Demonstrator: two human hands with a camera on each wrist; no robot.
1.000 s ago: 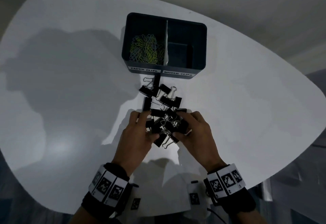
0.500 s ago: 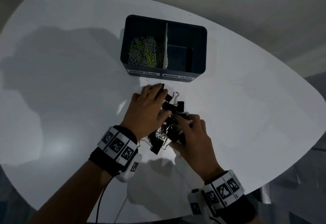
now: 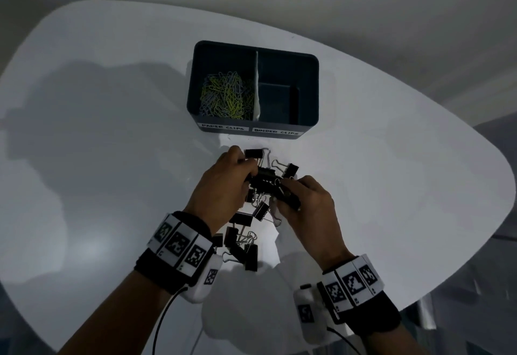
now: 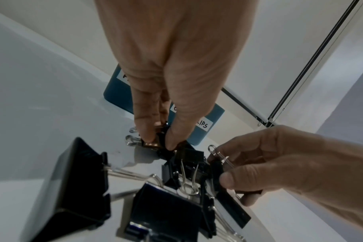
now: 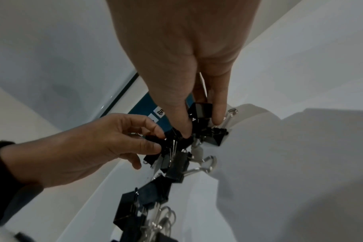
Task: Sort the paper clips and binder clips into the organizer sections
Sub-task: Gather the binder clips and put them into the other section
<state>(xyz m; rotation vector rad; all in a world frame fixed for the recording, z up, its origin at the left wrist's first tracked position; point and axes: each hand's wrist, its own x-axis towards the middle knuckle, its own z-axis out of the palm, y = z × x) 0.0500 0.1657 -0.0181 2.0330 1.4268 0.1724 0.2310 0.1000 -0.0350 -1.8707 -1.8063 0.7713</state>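
A dark blue organizer [image 3: 307, 119] stands at the table's far middle. Its left section holds paper clips [image 3: 223, 97]; its right section, labelled binder clips, shows nothing inside. Black binder clips [image 3: 243, 245] lie scattered on the white table in front of it. My left hand [image 3: 223, 184] pinches a cluster of binder clips [image 4: 162, 144] between thumb and fingers. My right hand [image 3: 305, 203] grips other binder clips [image 5: 201, 111] of the same tangled bunch, just right of the left hand. More clips [image 4: 72, 188] lie below both wrists.
The white rounded table [image 3: 98, 158] spreads wide on both sides of the organizer. Its near edge runs just behind my wrists. Cables [image 3: 162, 324] trail from the wrist bands toward me.
Both hands have moved a little toward the organizer and closed on the clip pile from either side. The left hand drew back from the far clips to the cluster's middle.
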